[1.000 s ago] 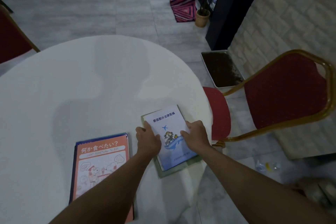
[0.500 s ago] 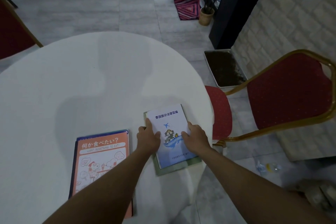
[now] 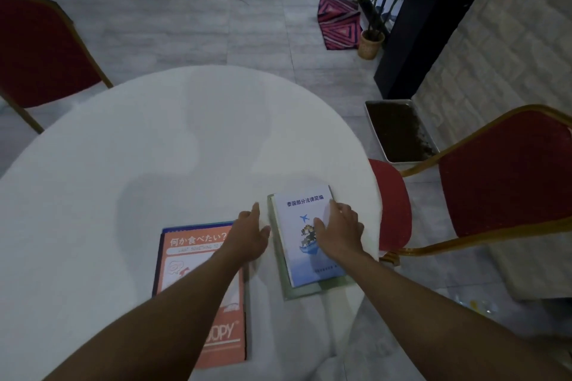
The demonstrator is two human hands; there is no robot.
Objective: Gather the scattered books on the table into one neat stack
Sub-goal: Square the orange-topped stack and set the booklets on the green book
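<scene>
Red chair [image 3: 507,173] flanks table [image 3: 154,148]; orange book [image 3: 198,257] lies under left forearm.

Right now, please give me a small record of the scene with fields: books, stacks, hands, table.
books: white-and-blue booklet on top of green book; orange book on a blue-edged book, apart to the left
stacks: two, not yet joined
left hand: open, between the piles, off the booklet
right hand: flat on the booklet
table: round, white
</scene>
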